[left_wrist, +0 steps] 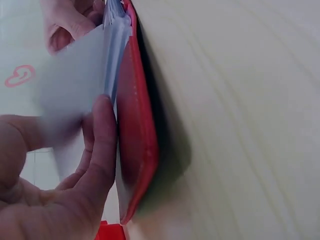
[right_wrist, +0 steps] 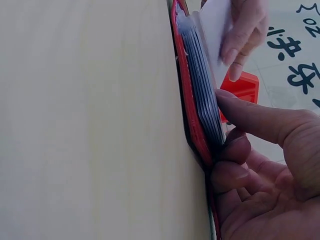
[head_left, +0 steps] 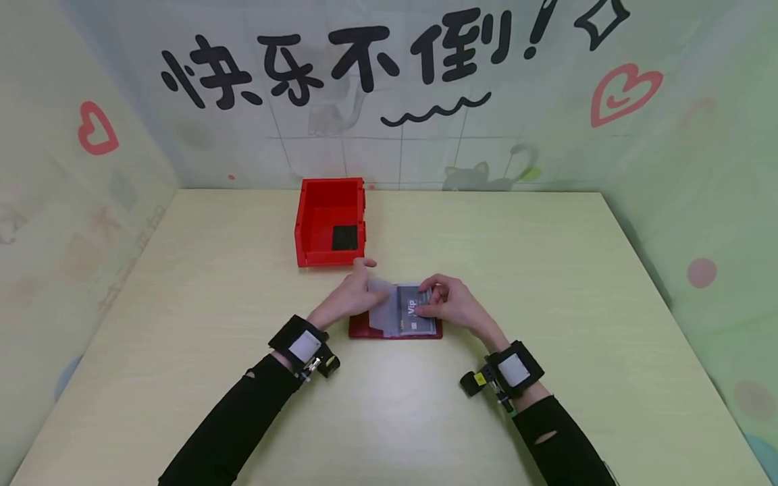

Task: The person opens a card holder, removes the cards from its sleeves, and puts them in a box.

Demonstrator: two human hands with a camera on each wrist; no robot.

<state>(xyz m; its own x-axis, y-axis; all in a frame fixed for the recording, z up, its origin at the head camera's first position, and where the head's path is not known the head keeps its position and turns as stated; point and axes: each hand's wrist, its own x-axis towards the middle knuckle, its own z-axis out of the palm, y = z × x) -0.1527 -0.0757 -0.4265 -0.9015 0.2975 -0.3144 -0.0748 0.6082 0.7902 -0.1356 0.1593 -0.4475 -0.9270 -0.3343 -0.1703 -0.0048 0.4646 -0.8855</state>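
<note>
A red card holder (head_left: 360,328) lies spread on the table, its see-through plastic sleeves turned up. On its right half a dark grey card marked "VIP" (head_left: 411,317) shows through a sleeve. My left hand (head_left: 354,295) holds a loose, cloudy sleeve page (left_wrist: 75,75) between thumb and fingers, lifted off the red cover (left_wrist: 134,120); the page is blurred. My right hand (head_left: 452,304) pinches the right edge of the sleeve stack (right_wrist: 202,85), thumb on top and fingertips curled beneath at the cover's edge.
Behind my left hand stands a red plastic bin (head_left: 328,259) with a flat black square (head_left: 345,237) inside. The pale wooden table (head_left: 389,418) meets printed panels at the back (head_left: 243,148) and both sides. Each wrist wears a strapped camera.
</note>
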